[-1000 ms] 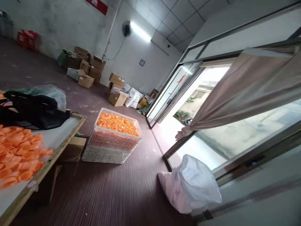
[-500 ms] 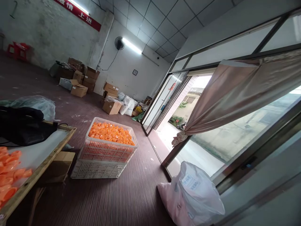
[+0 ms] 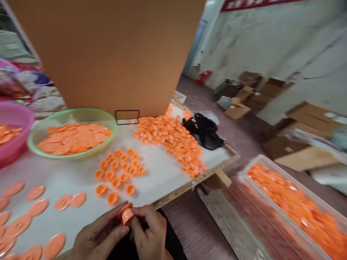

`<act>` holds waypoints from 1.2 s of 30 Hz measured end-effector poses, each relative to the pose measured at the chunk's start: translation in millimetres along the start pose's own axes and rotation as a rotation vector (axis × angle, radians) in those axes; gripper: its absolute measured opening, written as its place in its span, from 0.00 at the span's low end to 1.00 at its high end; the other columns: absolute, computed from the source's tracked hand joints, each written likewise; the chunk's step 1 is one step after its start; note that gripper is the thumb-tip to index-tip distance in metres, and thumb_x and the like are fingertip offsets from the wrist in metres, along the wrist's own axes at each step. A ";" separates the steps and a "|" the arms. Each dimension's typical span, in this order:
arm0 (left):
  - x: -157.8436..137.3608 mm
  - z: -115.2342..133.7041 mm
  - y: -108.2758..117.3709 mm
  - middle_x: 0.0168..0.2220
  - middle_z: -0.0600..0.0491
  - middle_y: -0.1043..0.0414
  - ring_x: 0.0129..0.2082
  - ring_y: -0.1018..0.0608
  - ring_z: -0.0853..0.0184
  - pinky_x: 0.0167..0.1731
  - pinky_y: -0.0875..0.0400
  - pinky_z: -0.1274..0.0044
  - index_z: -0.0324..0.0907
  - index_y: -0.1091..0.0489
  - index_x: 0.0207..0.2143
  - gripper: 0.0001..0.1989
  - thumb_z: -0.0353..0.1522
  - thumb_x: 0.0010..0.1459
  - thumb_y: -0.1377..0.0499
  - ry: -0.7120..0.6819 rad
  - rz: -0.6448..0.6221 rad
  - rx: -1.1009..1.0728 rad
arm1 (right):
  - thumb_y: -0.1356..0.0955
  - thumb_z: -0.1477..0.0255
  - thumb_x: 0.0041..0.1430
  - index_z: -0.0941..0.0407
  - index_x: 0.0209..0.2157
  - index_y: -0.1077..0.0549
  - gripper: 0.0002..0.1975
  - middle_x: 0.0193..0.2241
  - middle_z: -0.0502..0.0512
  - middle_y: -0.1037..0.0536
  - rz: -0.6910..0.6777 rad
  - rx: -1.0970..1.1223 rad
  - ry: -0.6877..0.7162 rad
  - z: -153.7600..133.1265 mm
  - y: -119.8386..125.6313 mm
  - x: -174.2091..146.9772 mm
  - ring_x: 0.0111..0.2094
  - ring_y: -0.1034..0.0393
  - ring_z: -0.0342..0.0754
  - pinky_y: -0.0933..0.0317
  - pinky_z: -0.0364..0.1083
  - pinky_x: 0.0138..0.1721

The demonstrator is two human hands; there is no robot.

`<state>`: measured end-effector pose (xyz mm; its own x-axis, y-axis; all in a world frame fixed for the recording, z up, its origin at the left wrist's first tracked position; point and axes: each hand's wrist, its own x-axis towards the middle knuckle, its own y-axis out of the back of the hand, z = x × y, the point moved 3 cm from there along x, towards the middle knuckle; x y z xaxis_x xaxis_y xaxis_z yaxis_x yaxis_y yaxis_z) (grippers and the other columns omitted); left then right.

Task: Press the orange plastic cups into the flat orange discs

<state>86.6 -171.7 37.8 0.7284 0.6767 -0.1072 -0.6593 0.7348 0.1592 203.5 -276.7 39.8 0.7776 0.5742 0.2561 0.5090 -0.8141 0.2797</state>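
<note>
At the near edge of the table, my left hand (image 3: 100, 234) and my right hand (image 3: 150, 229) meet around a small orange plastic cup (image 3: 127, 216). A round orange rim or disc shows at its top, between the fingertips. Both hands are closed on this piece from either side. Just beyond them, several similar orange cups (image 3: 113, 198) stand in loose rows, open side up. Flat orange discs (image 3: 38, 207) lie spread on the white tabletop (image 3: 89, 177) to the left of my hands.
A green basket (image 3: 115, 131) of discs and a pink basket (image 3: 25, 144) stand at the left. Orange cups are heaped (image 3: 173, 137) beneath a tall brown board (image 3: 114, 54). A black mesh bag (image 3: 204, 131) lies by the wooden edge. Right, a crate (image 3: 260, 160) holds orange parts.
The view has swung left and down, from the doorway to the table. Both hands have come into sight, closed on an orange cup.
</note>
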 end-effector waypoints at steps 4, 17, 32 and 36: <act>-2.0 18.8 -1.3 0.45 0.54 0.21 0.44 0.19 0.58 0.42 0.21 0.77 0.48 0.23 0.46 0.20 0.39 0.48 0.32 0.042 0.076 -0.081 | 0.31 0.73 0.57 0.49 0.34 0.25 0.04 0.24 0.48 0.22 -0.040 -0.098 0.176 -3.9 2.8 0.1 0.24 0.27 0.45 0.33 0.42 0.29; -17.7 31.0 2.5 0.39 0.54 0.19 0.38 0.17 0.61 0.38 0.21 0.80 0.52 0.21 0.42 0.13 0.35 0.52 0.35 -0.253 0.287 0.251 | 0.40 0.76 0.58 0.54 0.40 0.33 0.09 0.28 0.54 0.31 -0.136 -0.017 0.296 -23.7 -22.3 1.8 0.28 0.32 0.49 0.36 0.47 0.27; -2.2 24.1 -4.0 0.39 0.52 0.21 0.39 0.20 0.63 0.39 0.22 0.79 0.45 0.24 0.39 0.13 0.38 0.50 0.33 -0.098 0.297 0.019 | 0.38 0.78 0.58 0.52 0.47 0.31 0.16 0.39 0.55 0.26 -0.239 0.102 0.151 -8.2 -16.3 13.1 0.34 0.29 0.46 0.32 0.44 0.32; 4.8 27.7 -6.8 0.33 0.54 0.24 0.31 0.24 0.68 0.32 0.24 0.82 0.46 0.24 0.39 0.15 0.37 0.48 0.32 -0.155 0.279 0.155 | 0.36 0.77 0.58 0.53 0.44 0.28 0.13 0.35 0.55 0.23 -0.290 0.224 0.067 -5.9 -18.0 18.9 0.33 0.27 0.48 0.31 0.45 0.34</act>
<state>99.7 -174.7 63.4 0.5520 0.8267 0.1093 -0.8092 0.4994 0.3094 206.9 -250.7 45.1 0.5671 0.7822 0.2581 0.7785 -0.6113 0.1422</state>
